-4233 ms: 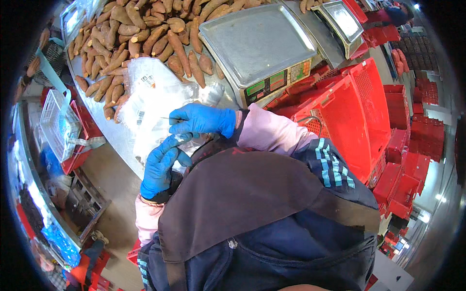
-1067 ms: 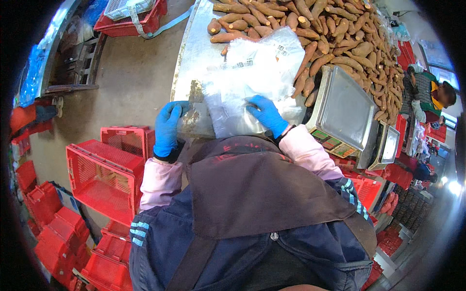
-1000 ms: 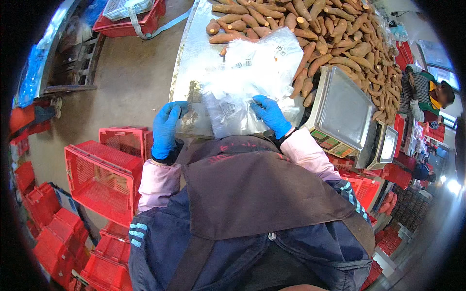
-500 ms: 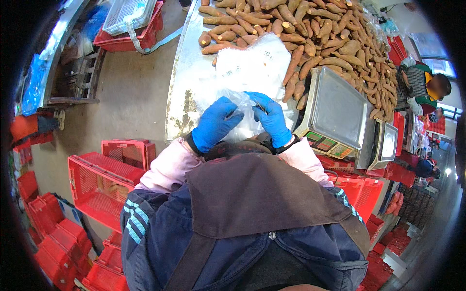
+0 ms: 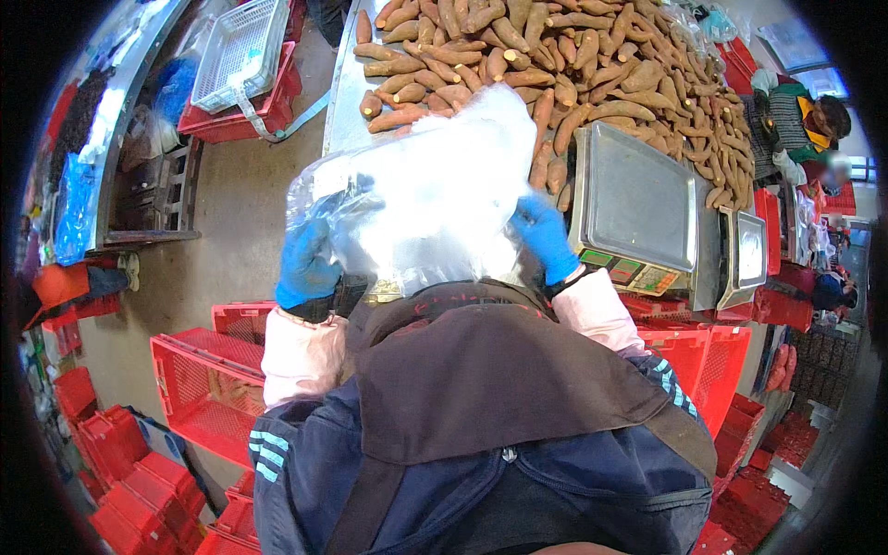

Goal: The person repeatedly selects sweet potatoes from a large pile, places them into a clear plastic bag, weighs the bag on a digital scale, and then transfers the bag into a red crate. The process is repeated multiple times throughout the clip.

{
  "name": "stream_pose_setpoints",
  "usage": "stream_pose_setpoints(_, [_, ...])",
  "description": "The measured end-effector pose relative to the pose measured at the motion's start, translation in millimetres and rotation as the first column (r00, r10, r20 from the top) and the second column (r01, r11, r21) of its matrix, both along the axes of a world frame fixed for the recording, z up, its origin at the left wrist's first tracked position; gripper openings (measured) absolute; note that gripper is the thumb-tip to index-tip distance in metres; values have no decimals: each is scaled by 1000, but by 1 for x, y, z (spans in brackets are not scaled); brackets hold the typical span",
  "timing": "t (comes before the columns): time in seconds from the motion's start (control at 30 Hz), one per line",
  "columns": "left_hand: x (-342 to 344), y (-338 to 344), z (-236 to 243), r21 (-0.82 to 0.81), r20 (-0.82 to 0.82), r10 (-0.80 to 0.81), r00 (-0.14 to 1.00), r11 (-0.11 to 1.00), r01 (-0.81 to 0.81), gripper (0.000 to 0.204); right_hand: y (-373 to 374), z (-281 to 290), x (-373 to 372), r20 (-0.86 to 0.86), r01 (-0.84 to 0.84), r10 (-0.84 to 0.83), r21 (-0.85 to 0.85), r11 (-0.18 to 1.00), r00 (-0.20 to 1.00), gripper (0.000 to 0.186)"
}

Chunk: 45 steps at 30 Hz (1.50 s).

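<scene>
A clear plastic bag point(image 5: 435, 199) is spread wide between my two blue-gloved hands at the near edge of the table. My left hand point(image 5: 309, 263) is closed on the bag's left side, its fingers partly hidden behind the film. On the other side, my right hand point(image 5: 548, 239) pinches the bag's edge, just left of a weighing scale point(image 5: 638, 199) with a bare metal pan. Glare washes out the middle of the bag. Behind it lies a big heap of sweet potatoes point(image 5: 601, 65).
A second scale point(image 5: 743, 257) stands farther right. Red crates point(image 5: 208, 384) are at my left, more red crates point(image 5: 698, 370) at my right. A white basket point(image 5: 242, 55) sits in a red crate across the floor. Another person point(image 5: 800, 129) is at the far right.
My hands have moved apart, the left one to the left and down, the right one slightly right and down. The bunched bag is now stretched out wide between them.
</scene>
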State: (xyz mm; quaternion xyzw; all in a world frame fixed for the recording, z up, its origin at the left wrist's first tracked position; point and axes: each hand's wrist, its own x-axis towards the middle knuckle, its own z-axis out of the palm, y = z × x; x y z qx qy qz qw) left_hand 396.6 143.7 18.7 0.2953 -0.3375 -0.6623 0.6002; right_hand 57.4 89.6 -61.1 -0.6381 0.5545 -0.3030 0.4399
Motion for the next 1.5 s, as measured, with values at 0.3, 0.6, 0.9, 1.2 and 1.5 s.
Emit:
stream_pose_setpoints(0.3, [25,6,-81,214,-346,235,908,962,-167,45,-73,-13,26,-258,127,-226,-351,928,940,52])
stream_pose_setpoints(0.6, [25,-28,-13,28,-680,5,733,999,19,51,22,-10,32,-420,-612,702,348,710,575,36])
stream_pose_setpoints(0.9, [-71,-78,-73,348,-108,-89,990,929,122,21,9,16,-12,231,-129,36,403,906,972,32])
stream_pose_setpoints(1.2, [-61,-63,-77,317,-304,-110,946,925,210,31,-44,16,-10,675,-71,-392,549,833,625,40])
stream_pose_setpoints(1.5, [-51,-48,-30,73,-537,-140,832,975,212,51,-36,25,29,794,-331,-388,565,756,468,57])
